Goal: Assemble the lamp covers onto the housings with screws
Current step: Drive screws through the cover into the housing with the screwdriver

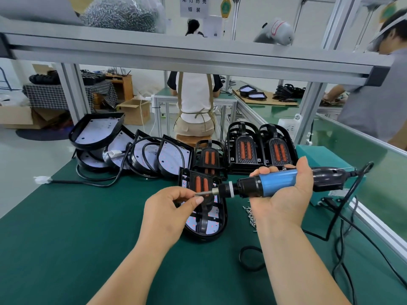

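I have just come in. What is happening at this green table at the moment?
A person's right hand holds a blue-and-black electric screwdriver, while the left hand pinches its thin metal bit; whether a screw is there, I cannot tell. Under the hands, a black lamp housing with a black ribbed cover on it lies on the green table. Beside it lie small loose silver screws, and behind wait stacked black covers with orange inserts.

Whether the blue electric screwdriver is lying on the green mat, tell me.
No, the right hand holds the blue electric screwdriver up, and the left hand pinches its bit.
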